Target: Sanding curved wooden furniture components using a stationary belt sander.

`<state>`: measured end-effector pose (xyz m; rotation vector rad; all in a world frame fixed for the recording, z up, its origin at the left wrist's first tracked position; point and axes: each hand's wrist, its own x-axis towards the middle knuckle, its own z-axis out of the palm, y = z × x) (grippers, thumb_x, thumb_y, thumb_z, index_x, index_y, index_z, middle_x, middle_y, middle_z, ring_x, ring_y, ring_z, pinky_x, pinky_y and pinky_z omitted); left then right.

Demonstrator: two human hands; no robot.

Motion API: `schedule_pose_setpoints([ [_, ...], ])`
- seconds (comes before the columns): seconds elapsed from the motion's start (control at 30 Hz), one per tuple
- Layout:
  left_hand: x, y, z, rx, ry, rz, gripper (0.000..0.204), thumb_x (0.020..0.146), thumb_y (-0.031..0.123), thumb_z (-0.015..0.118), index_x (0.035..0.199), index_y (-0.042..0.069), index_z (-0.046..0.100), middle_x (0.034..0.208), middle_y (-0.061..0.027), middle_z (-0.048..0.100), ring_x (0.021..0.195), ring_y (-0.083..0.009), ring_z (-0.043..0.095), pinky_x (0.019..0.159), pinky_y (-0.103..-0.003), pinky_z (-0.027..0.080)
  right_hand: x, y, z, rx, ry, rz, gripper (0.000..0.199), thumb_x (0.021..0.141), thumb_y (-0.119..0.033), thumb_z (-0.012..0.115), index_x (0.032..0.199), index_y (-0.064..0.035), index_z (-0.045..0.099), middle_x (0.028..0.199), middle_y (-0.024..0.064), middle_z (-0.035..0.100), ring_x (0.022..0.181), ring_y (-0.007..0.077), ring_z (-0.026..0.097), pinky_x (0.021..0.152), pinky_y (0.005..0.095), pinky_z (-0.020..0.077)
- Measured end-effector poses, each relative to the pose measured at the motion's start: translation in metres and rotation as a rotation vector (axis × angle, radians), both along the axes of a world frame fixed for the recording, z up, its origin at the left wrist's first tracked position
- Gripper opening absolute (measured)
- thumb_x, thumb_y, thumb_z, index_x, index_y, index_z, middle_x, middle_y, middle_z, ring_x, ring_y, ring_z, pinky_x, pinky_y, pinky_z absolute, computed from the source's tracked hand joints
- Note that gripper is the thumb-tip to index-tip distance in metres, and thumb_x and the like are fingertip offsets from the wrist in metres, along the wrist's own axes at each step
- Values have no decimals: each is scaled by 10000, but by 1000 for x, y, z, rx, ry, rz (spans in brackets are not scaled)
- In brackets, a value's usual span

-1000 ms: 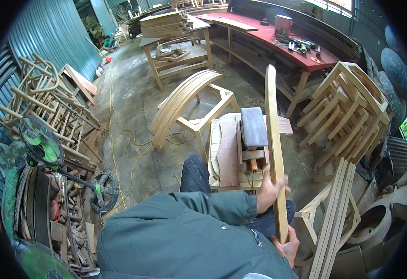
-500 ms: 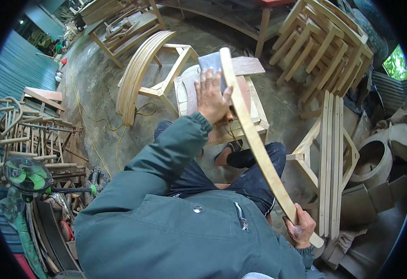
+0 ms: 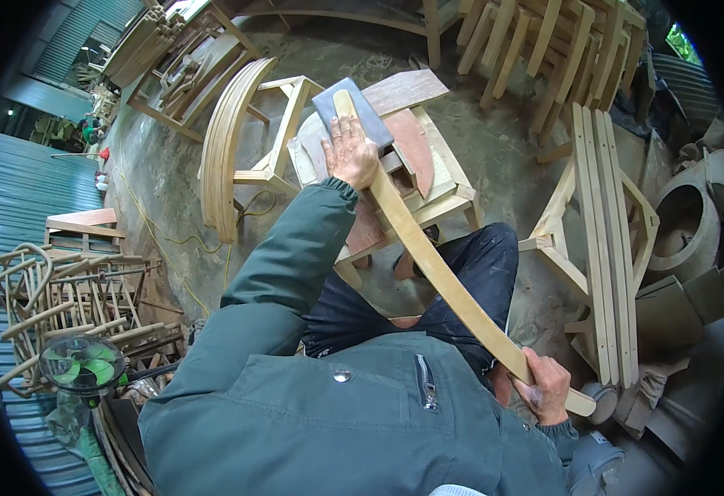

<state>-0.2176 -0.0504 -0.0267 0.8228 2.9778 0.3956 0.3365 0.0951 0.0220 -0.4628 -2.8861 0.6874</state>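
Slat of pale wood (image 3: 436,271), long and gently curved, at the centre of the frame between both hands. Runs on a diagonal, long axis from upper centre down to lower right, with the rounded far end aimed toward the upper left and the near end jutting out at the lower right. Bows toward the lower left along the way. Gripped near the lower end by the right hand (image 3: 546,384), with fingers curled tight around the wood, apparently to carry the free length and set its angle. Covered higher up by the left hand (image 3: 350,157), with fingers stretched flat along it rather than wrapped, probably to press that end down and steady it. Laid there over a grey block (image 3: 369,112), seemingly as a firm backing; exact contact hidden. Below, a low tabletop (image 3: 447,161) with a reddish panel (image 3: 416,157) and a flat board (image 3: 403,93). At left of centre, curved slats (image 3: 219,157) bundled against a wooden frame (image 3: 290,126), perhaps for support. At right, straight slats (image 3: 591,248) across a second frame (image 3: 554,227), likely to keep them together. At upper right, stacked frames (image 3: 577,51), presumably nested to save room.
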Motion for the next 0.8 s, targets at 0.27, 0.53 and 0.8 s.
schedule_pose_setpoints([
  [0.27, -37, 7, -6, -58, 18, 39, 724, 1057, 390, 364, 1652, 10, 205, 1743, -181, 138, 1619, -398, 40, 1260, -649, 67, -48, 12, -11, -115, -16, 33, 624, 675, -189, 893, 1256, -103, 684, 776, 108, 628, 707, 294, 651, 639, 417, 515],
  [0.53, -113, 11, -1, -54, 6, 73, 731, 1034, 344, 404, 1653, 14, 196, 1737, -173, 157, 1610, -424, 70, 1271, -629, 79, -115, 19, -23, -139, -30, 56, 703, 657, -203, 917, 1303, -96, 661, 831, 119, 653, 741, 308, 666, 664, 418, 533],
  [0.8, -174, 14, -4, -51, 57, 57, 729, 1034, 365, 402, 1650, 20, 219, 1732, -193, 176, 1610, -421, 68, 1272, -626, 97, -155, 22, -27, -133, 75, 77, 701, 724, -195, 890, 1370, -116, 629, 903, 95, 679, 778, 293, 677, 704, 405, 543],
])
